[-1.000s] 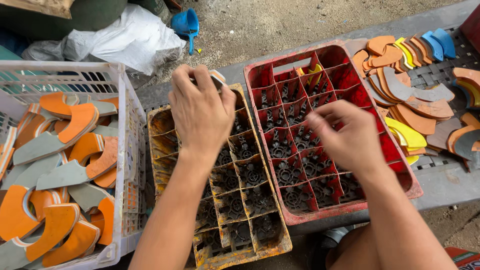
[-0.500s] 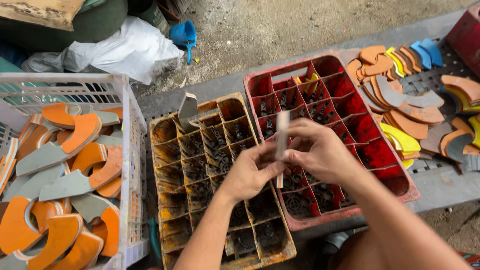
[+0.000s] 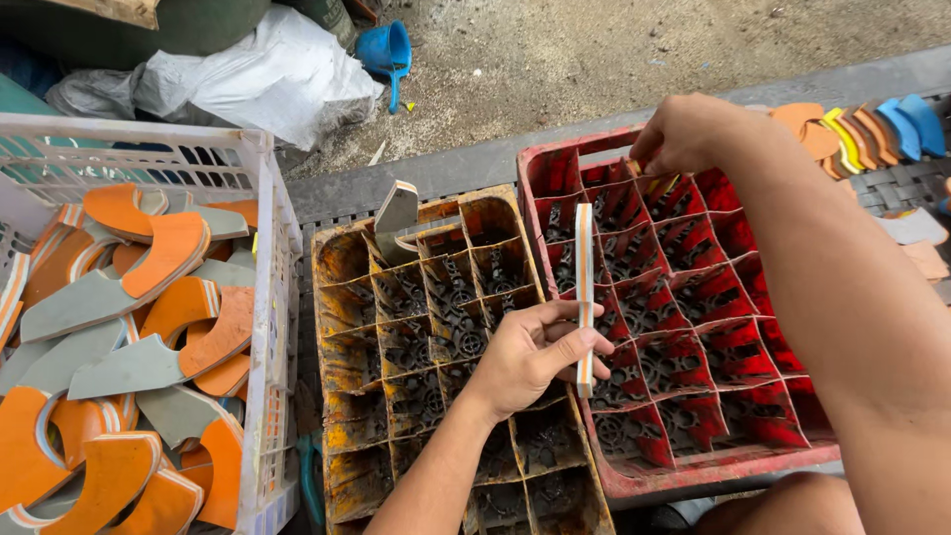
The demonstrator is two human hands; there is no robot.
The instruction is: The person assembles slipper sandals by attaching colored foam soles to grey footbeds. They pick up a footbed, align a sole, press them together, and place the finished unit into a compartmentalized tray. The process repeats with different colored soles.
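The left hand [image 3: 530,357] pinches a flat grey-and-orange strip [image 3: 584,292] between thumb and fingers, holding it upright on its edge over the near-left part of the red crate [image 3: 713,466]. The right hand [image 3: 684,134] reaches to the far edge of the red crate, its fingers curled shut around something small that cannot be made out. Left of the red crate sits a yellow crate [image 3: 337,396] with a grey piece [image 3: 396,213] standing in a far cell, and further left a white basket [image 3: 272,297] of orange and grey cutouts [image 3: 149,258].
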